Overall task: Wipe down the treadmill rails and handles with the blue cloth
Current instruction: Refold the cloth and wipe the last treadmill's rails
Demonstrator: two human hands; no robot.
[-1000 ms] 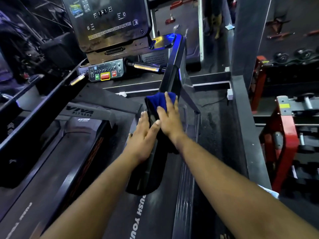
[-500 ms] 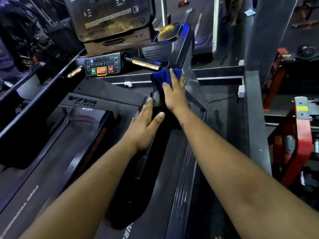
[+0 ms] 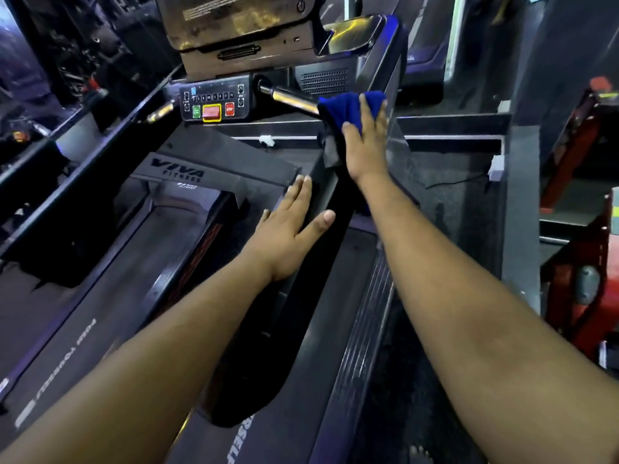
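My right hand (image 3: 363, 139) presses the blue cloth (image 3: 345, 108) flat onto the upper part of the treadmill's black right rail (image 3: 294, 316), where a silver handle bar (image 3: 289, 98) meets it. Its fingers lie straight over the cloth. My left hand (image 3: 291, 236) rests lower on the same rail, fingers straight, thumb spread, holding nothing. The black left rail (image 3: 83, 182) runs up the left side of the treadmill.
The console (image 3: 241, 21) and a button panel (image 3: 214, 103) with green and red keys sit ahead. The treadmill belt (image 3: 100, 296) lies below left. Red gym equipment (image 3: 582, 229) stands at the right, beyond a grey ledge (image 3: 519, 212).
My right hand has slid the blue cloth up the right rail toward the silver handle bar. My left hand stayed lower on the rail, so the hands are now apart.
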